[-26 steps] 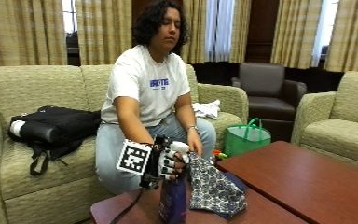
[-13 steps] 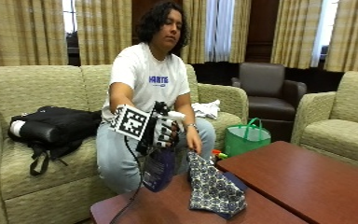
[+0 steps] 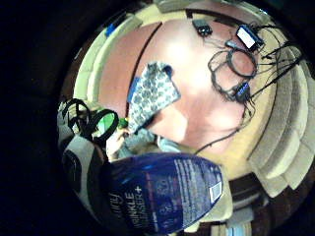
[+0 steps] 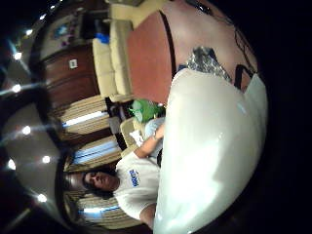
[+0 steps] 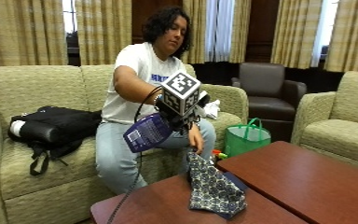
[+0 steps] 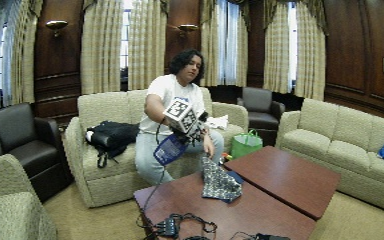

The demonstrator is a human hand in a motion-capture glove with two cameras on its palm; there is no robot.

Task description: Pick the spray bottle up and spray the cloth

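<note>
Gloved right hand [image 5: 182,114] raised at chest height over the near table [image 5: 160,205], fingers wrapped round the neck of a blue bottle [image 5: 147,133] tilted with its base toward the sofa [image 5: 36,84]. Bare left hand [image 5: 195,140] pinching the top corner of the patterned cloth [image 5: 213,189], lifting it (lower part resting on the table). Green bag [image 5: 246,137] on the floor beyond. 1 black backpack [image 5: 55,126] lying on the sofa.

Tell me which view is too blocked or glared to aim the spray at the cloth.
Thumb side palm view: a washed-out white part of the spray bottle fills it, leaving only a corner of the cloth. Little finger side palm view shows the cloth unobstructed, with glare on the table.
</note>
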